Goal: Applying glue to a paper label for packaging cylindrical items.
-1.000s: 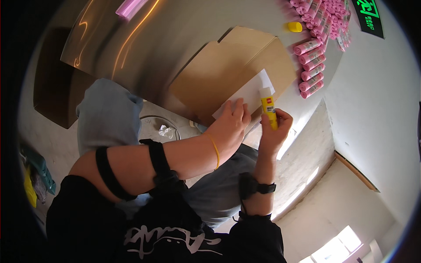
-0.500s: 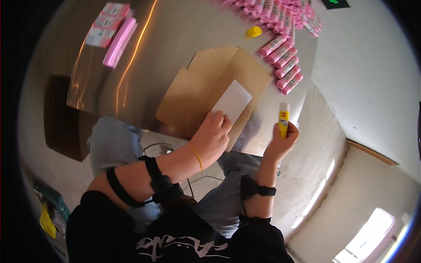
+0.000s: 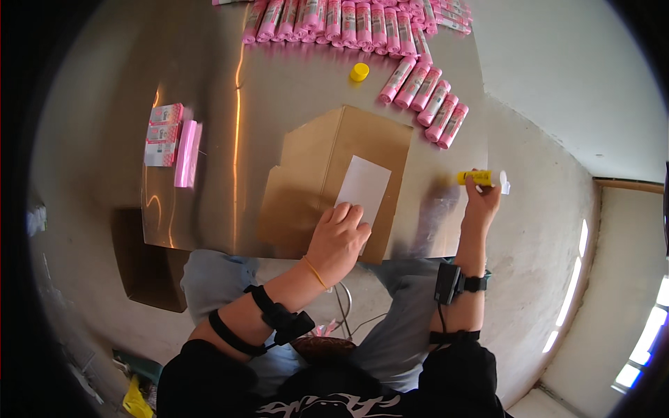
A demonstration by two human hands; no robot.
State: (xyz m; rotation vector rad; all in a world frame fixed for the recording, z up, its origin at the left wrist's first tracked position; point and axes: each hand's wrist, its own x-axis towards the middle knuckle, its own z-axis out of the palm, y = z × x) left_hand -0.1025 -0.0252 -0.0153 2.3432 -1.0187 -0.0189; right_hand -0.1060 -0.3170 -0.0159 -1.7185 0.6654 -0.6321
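Note:
My left hand has its curled fingers closed over the near end of a white sheet of paper, holding it down. The paper lies on an unfolded piece of brown cardboard at the table's near edge. Off to the right, my right hand grips a yellow glue stick, raised beside the table edge and held sideways, its white end pointing right. A round yellow cap sits on the table beyond the cardboard.
Pink rolls are heaped along the far side of the metal table, with several more in a slanting row at right. Pink-and-white boxes and a pink roll lie at left. A brown carton stands below the left edge.
The glue stick has turned from upright to sideways as my right hand moved outward to the right. My left hand stays on the paper. The whole view has shifted and rotated.

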